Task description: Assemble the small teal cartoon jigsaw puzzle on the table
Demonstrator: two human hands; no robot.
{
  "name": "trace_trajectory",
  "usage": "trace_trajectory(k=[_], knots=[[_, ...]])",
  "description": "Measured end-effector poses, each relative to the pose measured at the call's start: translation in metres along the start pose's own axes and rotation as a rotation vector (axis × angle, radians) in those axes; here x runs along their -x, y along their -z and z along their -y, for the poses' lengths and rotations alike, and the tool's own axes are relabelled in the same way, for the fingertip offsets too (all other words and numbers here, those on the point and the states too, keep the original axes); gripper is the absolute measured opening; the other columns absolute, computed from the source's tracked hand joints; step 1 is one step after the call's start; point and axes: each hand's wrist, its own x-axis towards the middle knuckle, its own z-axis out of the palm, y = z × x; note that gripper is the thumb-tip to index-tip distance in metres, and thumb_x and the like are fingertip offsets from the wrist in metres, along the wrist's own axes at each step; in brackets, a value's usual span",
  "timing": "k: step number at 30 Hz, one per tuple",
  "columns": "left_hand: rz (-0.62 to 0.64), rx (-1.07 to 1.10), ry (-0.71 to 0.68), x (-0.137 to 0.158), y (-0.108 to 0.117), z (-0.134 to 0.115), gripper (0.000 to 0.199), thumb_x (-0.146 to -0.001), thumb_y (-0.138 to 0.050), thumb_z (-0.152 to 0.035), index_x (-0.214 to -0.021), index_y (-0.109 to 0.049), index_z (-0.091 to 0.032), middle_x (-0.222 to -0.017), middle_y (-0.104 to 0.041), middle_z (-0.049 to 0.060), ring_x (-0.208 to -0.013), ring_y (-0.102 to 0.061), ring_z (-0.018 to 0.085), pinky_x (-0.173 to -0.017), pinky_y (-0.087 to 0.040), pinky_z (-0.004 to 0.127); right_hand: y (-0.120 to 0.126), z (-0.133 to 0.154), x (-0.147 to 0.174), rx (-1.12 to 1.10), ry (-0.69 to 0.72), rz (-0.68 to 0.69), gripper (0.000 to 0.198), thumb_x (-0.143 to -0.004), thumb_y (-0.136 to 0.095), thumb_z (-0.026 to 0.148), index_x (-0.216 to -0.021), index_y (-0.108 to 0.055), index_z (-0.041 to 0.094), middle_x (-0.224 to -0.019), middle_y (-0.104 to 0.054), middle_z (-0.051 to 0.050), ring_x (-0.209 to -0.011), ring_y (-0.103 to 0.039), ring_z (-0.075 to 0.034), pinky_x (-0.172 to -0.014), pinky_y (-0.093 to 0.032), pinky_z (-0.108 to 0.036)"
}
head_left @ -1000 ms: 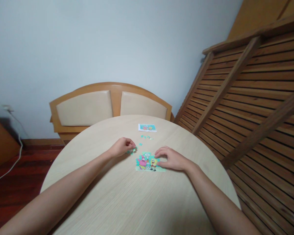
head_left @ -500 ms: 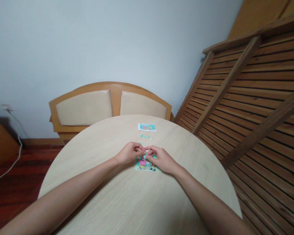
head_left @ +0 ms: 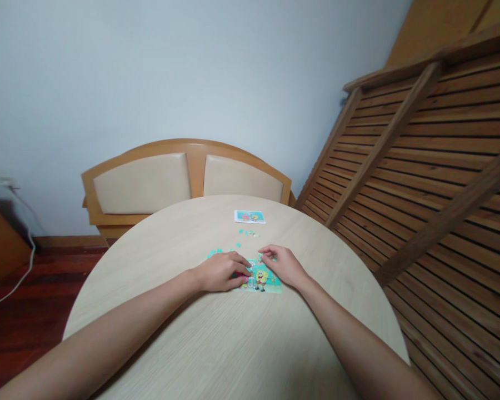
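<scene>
Parted since half a second ago, when fingertips met over the picture: left hand [head_left: 221, 272] now lying flat with fingers spread on the left part of the cartoon jigsaw puzzle [head_left: 261, 279], right hand [head_left: 284, 265] resting on its upper right edge, fingers curled loosely, whether pinching a piece impossible to tell. Puzzle flat on the round pale wooden surface [head_left: 233, 344], between both hands. Loose teal pieces [head_left: 214, 253] uncovered just beyond the left hand, more pieces [head_left: 248, 233] scattered farther off, near a small reference card [head_left: 249, 216]. Behind the surface, a padded wooden bench [head_left: 183, 180] against a pale wall; slatted wooden panels [head_left: 433, 183] at right.
</scene>
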Motion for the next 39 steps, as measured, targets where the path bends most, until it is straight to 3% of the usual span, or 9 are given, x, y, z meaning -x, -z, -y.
trace_trajectory(k=[17,28,39], knots=[[0.012,0.01,-0.005,-0.0001,0.0009,0.0004,0.028,-0.094,-0.055,-0.032,-0.114,-0.071,-0.023,-0.122,-0.067,0.009,-0.11,-0.063,0.023,-0.097,-0.048,0.033,-0.0024,0.0001,-0.0001,0.039,-0.009,0.053,0.019,-0.084,-0.061,0.024,-0.094,-0.075,0.016,-0.091,-0.077,-0.007,-0.085,-0.071,-0.02,-0.081,-0.053,-0.033],[0.023,0.006,0.004,-0.0002,0.0026,-0.001,0.028,-0.094,-0.055,-0.031,-0.114,-0.072,-0.022,-0.122,-0.067,0.009,-0.11,-0.063,0.024,-0.097,-0.048,0.033,-0.0047,0.0021,0.0004,0.214,0.066,0.022,0.016,-0.083,-0.063,0.02,-0.091,-0.076,0.017,-0.093,-0.075,-0.007,-0.091,-0.067,-0.021,-0.085,-0.049,-0.032],[0.018,0.0,-0.009,0.0,0.0029,-0.0004,0.028,-0.094,-0.054,-0.032,-0.114,-0.071,-0.022,-0.122,-0.067,0.009,-0.11,-0.062,0.024,-0.097,-0.047,0.034,0.0006,0.0056,0.0039,0.364,0.087,0.019,0.013,-0.083,-0.066,0.029,-0.088,-0.074,0.021,-0.094,-0.073,-0.005,-0.092,-0.064,-0.02,-0.084,-0.045,-0.032]])
